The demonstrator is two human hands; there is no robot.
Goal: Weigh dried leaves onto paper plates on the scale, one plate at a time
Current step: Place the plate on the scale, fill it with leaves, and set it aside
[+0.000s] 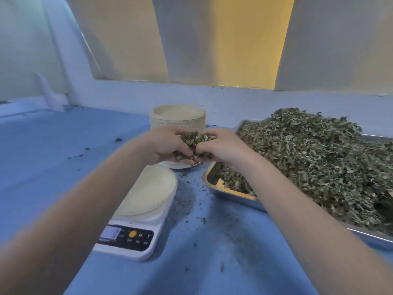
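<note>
My left hand point(164, 143) and my right hand point(223, 145) are cupped together around a clump of dried leaves point(194, 140), held above the table beyond the scale. A white digital scale point(136, 233) sits at the centre near me, with an empty paper plate point(148, 192) on its platform. Just under my hands, another paper plate point(178, 166) lies on the table, mostly hidden. To the right, a metal tray point(225, 193) holds a big heap of dried leaves point(319, 158).
A tall stack of paper plates point(177, 118) stands behind my hands, near the back wall. Leaf crumbs are scattered over the blue table point(53, 150) between the scale and the tray. The tray runs off the right edge of the view.
</note>
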